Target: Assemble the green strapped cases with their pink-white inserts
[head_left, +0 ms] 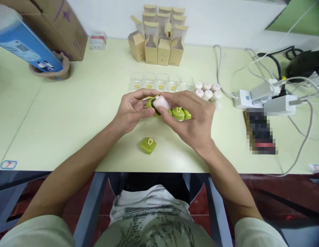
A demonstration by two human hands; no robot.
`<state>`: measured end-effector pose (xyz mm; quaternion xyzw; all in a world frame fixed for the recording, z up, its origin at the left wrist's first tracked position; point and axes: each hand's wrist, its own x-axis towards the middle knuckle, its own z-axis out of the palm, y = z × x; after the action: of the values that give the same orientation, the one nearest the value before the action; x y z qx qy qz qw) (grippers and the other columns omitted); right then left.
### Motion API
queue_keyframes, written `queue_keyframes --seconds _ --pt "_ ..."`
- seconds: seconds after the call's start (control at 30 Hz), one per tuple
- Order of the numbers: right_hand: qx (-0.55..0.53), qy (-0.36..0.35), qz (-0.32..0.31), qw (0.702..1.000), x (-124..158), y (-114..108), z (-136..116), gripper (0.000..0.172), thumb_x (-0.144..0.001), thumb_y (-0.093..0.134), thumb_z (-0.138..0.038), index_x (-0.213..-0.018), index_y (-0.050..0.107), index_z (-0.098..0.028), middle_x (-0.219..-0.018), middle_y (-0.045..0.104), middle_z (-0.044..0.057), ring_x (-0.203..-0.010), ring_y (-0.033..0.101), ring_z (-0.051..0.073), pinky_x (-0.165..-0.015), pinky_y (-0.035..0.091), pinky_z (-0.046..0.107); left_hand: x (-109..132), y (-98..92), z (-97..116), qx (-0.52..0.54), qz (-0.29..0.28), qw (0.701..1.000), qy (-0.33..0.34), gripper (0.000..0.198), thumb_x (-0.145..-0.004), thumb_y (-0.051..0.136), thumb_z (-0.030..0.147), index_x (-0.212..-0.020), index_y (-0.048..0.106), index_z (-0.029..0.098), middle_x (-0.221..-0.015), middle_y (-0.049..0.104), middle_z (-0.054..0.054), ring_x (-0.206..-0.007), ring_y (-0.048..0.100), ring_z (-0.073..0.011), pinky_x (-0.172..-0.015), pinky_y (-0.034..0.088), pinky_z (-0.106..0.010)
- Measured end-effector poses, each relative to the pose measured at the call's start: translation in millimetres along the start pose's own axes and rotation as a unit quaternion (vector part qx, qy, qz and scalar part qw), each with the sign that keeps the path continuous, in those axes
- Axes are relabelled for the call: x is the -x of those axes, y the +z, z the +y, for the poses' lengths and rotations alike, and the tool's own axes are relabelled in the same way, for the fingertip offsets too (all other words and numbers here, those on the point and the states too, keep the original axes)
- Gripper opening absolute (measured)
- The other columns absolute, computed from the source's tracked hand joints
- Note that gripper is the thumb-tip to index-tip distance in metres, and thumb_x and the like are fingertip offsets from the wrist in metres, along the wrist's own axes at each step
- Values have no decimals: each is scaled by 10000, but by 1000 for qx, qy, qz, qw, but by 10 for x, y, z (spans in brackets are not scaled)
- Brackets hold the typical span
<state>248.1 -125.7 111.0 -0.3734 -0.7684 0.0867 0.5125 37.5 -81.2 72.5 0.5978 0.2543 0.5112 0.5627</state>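
Both of my hands meet above the middle of the pale table. My left hand pinches a green case that stands open. My right hand presses a small pink rounded piece into that case with thumb and fingers. Two more green cases lie just under my right fingers. One closed green case with a yellow mark lies nearer to me on the table.
Behind my hands stand a row of clear plastic trays, several pink pieces and a cluster of open kraft boxes. Power strips and cables crowd the right side. A blue tube and cardboard box occupy the far left.
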Motion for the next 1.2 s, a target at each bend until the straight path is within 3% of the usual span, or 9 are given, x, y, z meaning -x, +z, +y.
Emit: queue_keyframes --seconds 0.2,0.4,0.57,0.73,0.93,1.07,1.2 --pt "9 15 -51 999 -36 -66 9 237 -1058 711 -281 -1267 821 -270 -1031 798 69 -983 757 244 -915 651 430 19 24 -36 3 -1 1000 19 490 -814 994 512 -1219 838 285 -1193 831 -69 -1112 815 -259 -919 704 -375" --pt "9 39 -61 997 -29 -36 -23 183 -1079 692 -322 -1198 816 -258 -1029 789 62 -961 754 227 -898 672 413 13 24 -12 15 -23 999 23 415 -903 932 484 -1249 843 272 -1198 822 -58 -1092 805 -216 -940 700 -332" --pt "10 73 -49 996 -17 8 -106 247 -1049 693 -245 -1281 776 -265 -1049 767 46 -977 747 217 -881 708 385 12 55 44 -7 7 1000 3 480 -822 983 542 -1215 832 313 -1283 798 -58 -1190 787 -295 -1020 685 -445" --pt "-2 62 -41 997 -3 -19 -92 204 -1025 718 -254 -1224 755 -285 -1062 775 53 -1000 757 243 -883 735 420 12 64 24 -6 -6 1000 -2 487 -809 987 559 -1194 822 311 -1264 782 -70 -1211 783 -317 -1030 683 -475" --pt "-43 109 -88 989 7 -111 -16 179 -969 767 -249 -1125 724 -324 -1125 796 27 -1038 758 243 -770 736 373 30 63 -17 -11 -14 1000 -25 582 -758 1020 561 -1241 810 312 -1300 775 -81 -1278 759 -351 -1055 677 -504" --pt "-121 91 -61 987 11 -144 24 258 -960 764 -238 -1215 734 -262 -1178 784 44 -1056 749 225 -730 723 340 45 82 -21 7 -44 999 -8 508 -838 977 516 -1288 808 351 -1347 766 -62 -1258 757 -292 -1036 682 -466" --pt "-116 91 -47 988 13 -161 15 275 -1017 724 -277 -1291 747 -272 -1258 776 64 -1103 723 227 -689 714 317 52 110 -7 1 -12 1000 -24 526 -836 974 538 -1269 780 311 -1359 748 -70 -1284 738 -301 -1014 674 -445"
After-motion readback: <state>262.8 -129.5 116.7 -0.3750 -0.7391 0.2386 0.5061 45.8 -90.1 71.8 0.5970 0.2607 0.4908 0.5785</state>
